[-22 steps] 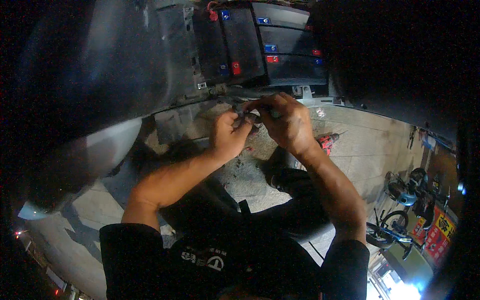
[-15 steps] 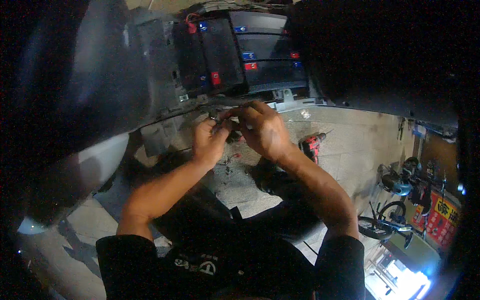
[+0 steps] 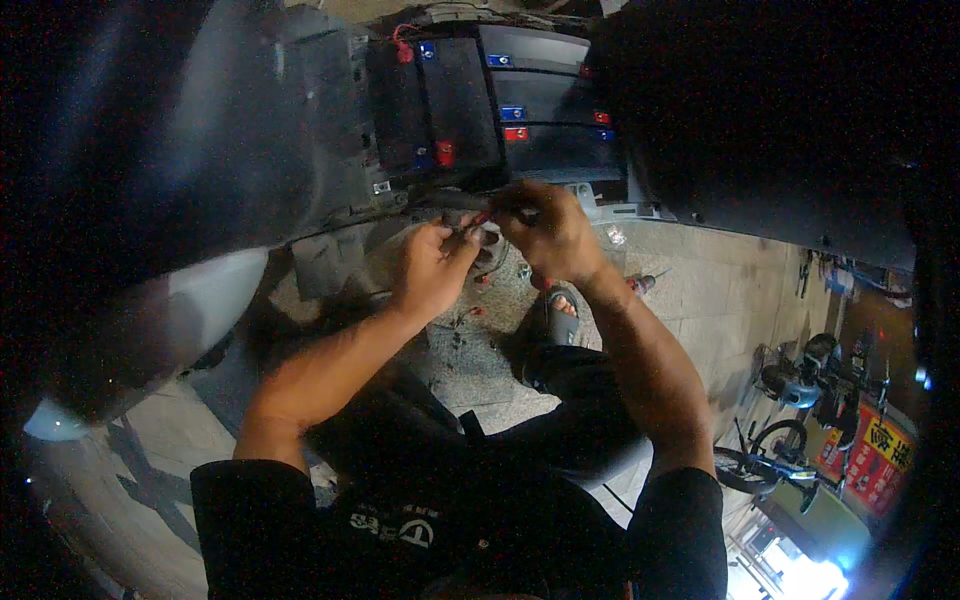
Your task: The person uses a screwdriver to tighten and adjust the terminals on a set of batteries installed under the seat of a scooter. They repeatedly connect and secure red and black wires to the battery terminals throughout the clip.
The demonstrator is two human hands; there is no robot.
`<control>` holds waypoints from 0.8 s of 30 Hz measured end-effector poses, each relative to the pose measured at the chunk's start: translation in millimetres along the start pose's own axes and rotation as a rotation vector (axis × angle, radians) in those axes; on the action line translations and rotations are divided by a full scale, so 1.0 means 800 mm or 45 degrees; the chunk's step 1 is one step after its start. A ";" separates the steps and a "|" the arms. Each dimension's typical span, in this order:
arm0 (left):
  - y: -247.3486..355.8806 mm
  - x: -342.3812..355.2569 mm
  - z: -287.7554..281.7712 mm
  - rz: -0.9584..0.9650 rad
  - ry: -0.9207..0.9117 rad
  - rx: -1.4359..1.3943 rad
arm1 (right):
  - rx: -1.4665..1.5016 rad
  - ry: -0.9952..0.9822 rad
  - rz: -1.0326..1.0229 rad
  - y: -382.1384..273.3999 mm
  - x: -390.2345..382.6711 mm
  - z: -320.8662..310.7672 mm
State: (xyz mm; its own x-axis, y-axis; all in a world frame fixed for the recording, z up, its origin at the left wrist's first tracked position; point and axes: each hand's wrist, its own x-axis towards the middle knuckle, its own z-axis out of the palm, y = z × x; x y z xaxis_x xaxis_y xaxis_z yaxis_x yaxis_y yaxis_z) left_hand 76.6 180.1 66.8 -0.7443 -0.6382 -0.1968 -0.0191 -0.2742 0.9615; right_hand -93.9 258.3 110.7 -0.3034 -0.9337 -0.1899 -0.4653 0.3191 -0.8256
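Note:
My left hand (image 3: 436,264) is closed, thumb and fingers pinching something small and dark that I cannot make out. Close beside it, my right hand (image 3: 550,238) is curled and slightly blurred, its grip mostly hidden. A small red piece (image 3: 482,217) shows between the two sets of fingertips. Both hands are just on my side of an opening that holds several black batteries (image 3: 465,105) with red and blue terminal covers. A red plug (image 3: 403,50) on a wire lies at the far end of the left batteries.
Dark body panels flank the opening, with a pale rounded panel (image 3: 215,300) at left. A red and black power drill (image 3: 643,284) lies on the tiled floor, partly behind my right forearm. Small red and dark bits (image 3: 470,318) lie below my hands. Bicycles (image 3: 765,455) stand far right.
My right hand has shifted slightly right and turned, moving a little away from the left. The view has shifted a little, and my sandalled foot now shows below the right hand.

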 end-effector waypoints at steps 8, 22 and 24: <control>-0.013 0.050 -0.003 -0.211 0.435 -0.308 | -0.096 0.066 -0.339 -0.017 0.064 -0.024; 0.010 0.072 0.005 -0.529 0.524 -0.793 | 0.496 0.922 -0.852 -0.124 0.059 -0.058; 0.006 0.072 0.005 -0.503 0.526 -0.754 | 0.545 0.900 -0.857 -0.120 0.061 -0.050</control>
State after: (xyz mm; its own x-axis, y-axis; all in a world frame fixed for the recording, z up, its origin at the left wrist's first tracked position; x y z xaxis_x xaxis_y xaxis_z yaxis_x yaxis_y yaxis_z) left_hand 30.9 144.7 60.9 -0.4483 -0.5966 -0.6657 0.2133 -0.7945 0.5685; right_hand -97.3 188.7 202.3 -0.5702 -0.5467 0.6132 -0.4279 -0.4395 -0.7897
